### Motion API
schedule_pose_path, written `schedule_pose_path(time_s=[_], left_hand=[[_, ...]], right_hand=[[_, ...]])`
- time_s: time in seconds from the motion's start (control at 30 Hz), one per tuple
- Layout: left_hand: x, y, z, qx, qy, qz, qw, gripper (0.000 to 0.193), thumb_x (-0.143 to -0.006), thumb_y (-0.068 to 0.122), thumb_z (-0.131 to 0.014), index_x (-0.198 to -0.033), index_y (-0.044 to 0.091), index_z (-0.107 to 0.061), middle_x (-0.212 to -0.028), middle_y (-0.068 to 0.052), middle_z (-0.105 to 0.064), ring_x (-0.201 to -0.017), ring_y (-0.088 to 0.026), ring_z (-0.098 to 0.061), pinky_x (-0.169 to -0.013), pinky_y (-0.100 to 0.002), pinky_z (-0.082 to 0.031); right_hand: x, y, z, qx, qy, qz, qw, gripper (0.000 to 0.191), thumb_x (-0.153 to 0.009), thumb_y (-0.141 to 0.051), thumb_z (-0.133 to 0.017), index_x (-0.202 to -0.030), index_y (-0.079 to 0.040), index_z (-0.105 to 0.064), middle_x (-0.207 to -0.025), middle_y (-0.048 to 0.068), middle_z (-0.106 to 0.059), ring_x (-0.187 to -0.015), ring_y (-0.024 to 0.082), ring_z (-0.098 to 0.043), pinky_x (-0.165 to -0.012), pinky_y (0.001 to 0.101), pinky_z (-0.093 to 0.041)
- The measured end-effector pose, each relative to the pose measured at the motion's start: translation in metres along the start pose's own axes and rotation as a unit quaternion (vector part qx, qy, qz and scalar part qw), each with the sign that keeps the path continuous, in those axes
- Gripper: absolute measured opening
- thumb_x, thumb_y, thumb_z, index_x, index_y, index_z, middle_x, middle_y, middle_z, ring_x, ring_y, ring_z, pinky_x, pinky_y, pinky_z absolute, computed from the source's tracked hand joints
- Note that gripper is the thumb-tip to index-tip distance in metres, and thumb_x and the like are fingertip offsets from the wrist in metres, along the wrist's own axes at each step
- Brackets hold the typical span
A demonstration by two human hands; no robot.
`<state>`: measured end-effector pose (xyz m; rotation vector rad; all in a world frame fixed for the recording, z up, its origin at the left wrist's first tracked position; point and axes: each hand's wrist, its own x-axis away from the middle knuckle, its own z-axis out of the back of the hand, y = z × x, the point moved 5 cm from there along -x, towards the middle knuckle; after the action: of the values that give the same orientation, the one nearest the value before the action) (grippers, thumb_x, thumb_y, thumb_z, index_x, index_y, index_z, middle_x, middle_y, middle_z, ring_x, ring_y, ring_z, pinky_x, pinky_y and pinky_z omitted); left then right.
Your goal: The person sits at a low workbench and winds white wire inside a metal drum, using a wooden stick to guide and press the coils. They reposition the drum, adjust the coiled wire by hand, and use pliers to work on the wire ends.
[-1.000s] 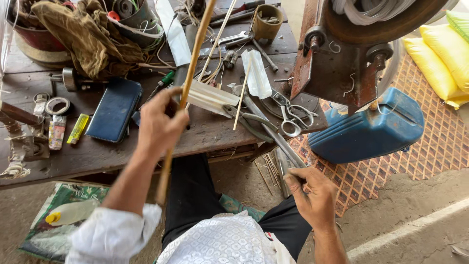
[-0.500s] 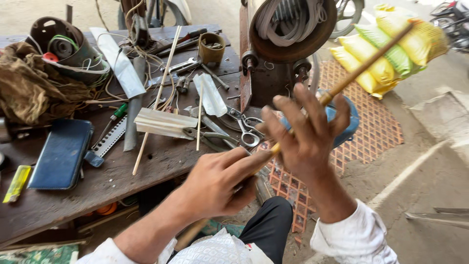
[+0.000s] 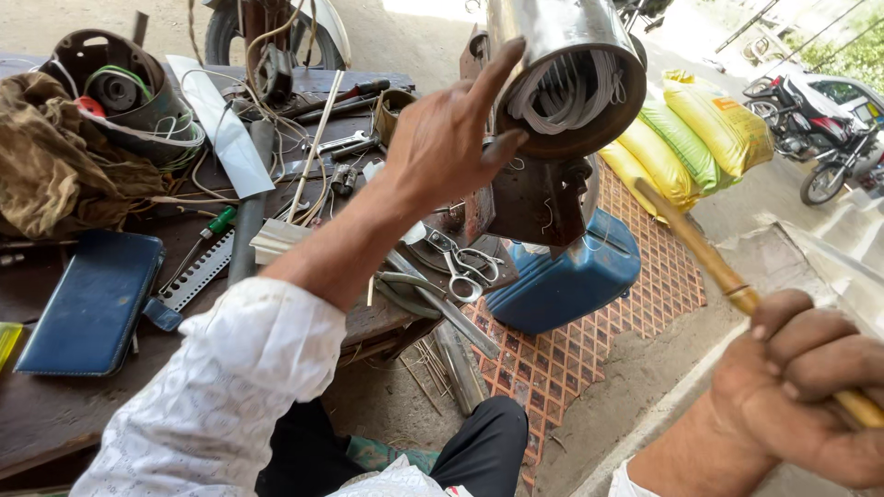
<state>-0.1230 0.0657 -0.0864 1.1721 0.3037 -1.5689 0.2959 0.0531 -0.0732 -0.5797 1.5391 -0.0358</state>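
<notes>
Left hand [image 3: 442,138] risen, fingers spread at metal drum [image 3: 566,74]; right hand [image 3: 801,396], partly cropped, seemingly grips stick [image 3: 704,253].

The left hand [image 3: 451,138] touches the metal cylinder [image 3: 566,69]; the right hand [image 3: 810,396] grips a bamboo stick [image 3: 695,244].

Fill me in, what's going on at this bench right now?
A person sits at a cluttered workbench. The left hand is raised, fingers spread, against the metal cylinder with coiled strips inside; it grips nothing. The right hand is closed around a wooden stick held out over the ground. Scissors, a blue wallet, a rag and tools lie on the bench; a blue can stands beside it.
</notes>
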Motion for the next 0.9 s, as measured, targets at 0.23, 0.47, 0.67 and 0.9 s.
schedule_pose_path(time_s=[0.23,0.47,0.67,0.9], left_hand=[[-0.037,0.002,-0.010,-0.062,0.034,-0.043,0.997,0.100,-0.088,0.015,-0.075,-0.165,0.019,-0.011,-0.084,-0.020,-0.075,-0.068,-0.036,-0.075,-0.056,-0.047,-0.060],[-0.075,0.020,-0.012,-0.172,-0.070,-0.069,0.980,0.078,-0.086,0.002,-0.069,-0.157,0.017,-0.040,-0.068,-0.014,-0.071,-0.048,-0.021,-0.067,-0.039,-0.037,-0.050],[-0.112,0.047,-0.034,-0.299,-0.041,-0.116,0.946,0.061,-0.077,0.021,-0.079,-0.136,0.019,-0.062,-0.066,-0.005,-0.071,-0.060,-0.021,-0.068,-0.042,-0.036,-0.048],[-0.063,0.060,0.012,-0.210,0.109,-0.145,0.961,0.046,-0.090,0.018,-0.075,-0.133,0.012,-0.059,-0.105,-0.007,-0.068,-0.102,-0.026,-0.067,-0.085,-0.044,-0.054]], right_hand=[[-0.023,0.003,-0.073,-0.015,-0.073,0.039,0.996,0.053,-0.106,-0.058,-0.039,-0.113,-0.012,-0.064,-0.052,0.000,-0.041,-0.044,0.013,-0.035,-0.055,0.0380,-0.036],[-0.040,0.014,-0.132,-0.039,-0.131,0.055,0.989,0.038,-0.104,-0.038,-0.054,-0.109,-0.002,-0.064,-0.057,0.002,-0.043,-0.047,0.015,-0.036,-0.056,0.0372,-0.037],[-0.056,0.054,-0.169,-0.073,-0.154,0.079,0.982,0.034,-0.104,-0.029,-0.053,-0.113,0.002,-0.062,-0.056,0.001,-0.035,-0.051,0.015,-0.034,-0.063,0.0399,-0.042],[-0.054,0.084,-0.177,-0.092,-0.160,0.038,0.982,0.044,-0.108,-0.040,-0.053,-0.114,0.002,-0.061,-0.053,0.001,-0.032,-0.048,0.014,-0.032,-0.063,0.0384,-0.040]])
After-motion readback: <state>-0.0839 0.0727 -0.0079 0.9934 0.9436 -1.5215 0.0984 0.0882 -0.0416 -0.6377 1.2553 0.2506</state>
